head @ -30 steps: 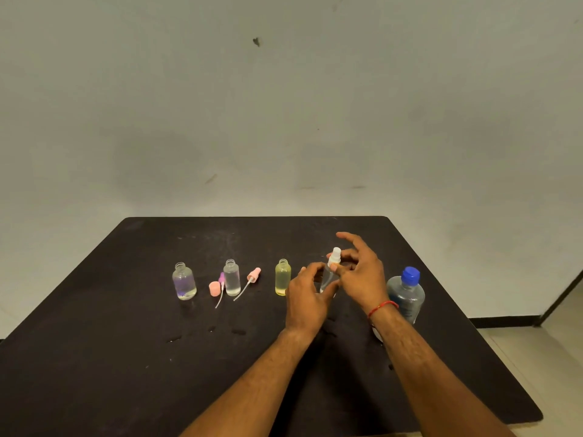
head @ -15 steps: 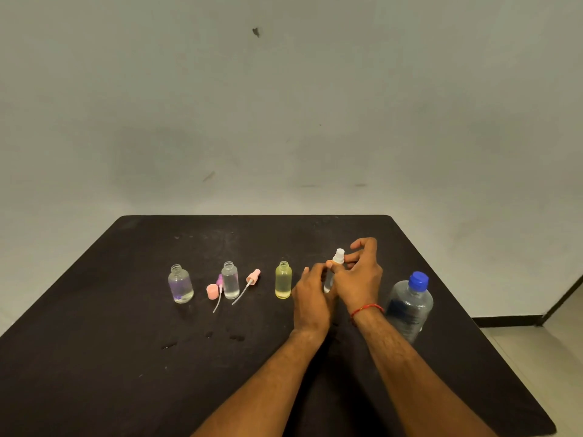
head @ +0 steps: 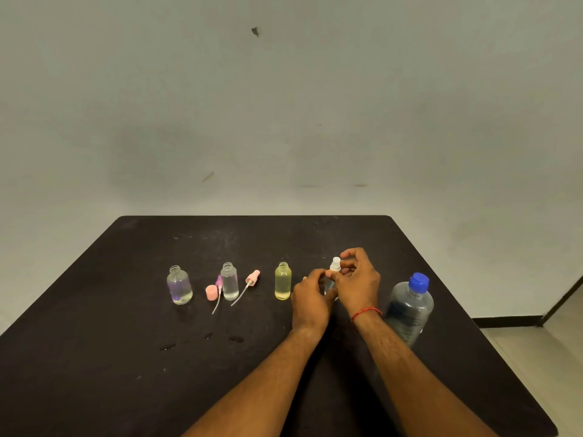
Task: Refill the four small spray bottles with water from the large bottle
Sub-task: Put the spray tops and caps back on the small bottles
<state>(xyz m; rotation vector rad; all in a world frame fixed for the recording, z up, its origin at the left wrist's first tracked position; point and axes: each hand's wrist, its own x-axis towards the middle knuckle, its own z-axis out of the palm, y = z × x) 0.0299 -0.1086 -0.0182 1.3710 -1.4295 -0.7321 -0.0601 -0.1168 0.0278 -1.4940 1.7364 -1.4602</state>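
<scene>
Black tabletop against a grey wall. The left hand grips a small spray bottle, mostly hidden; the right hand pinches its white sprayer top, possibly seated. Purple bottle, clear bottle and yellow bottle stand open leftward; the large bottle stands just right.

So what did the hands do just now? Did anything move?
The right hand curled its spread fingers in and took hold of the white spray top. The left hand kept holding that small bottle. The three open bottles, the pink caps and the big bottle stayed put.
</scene>
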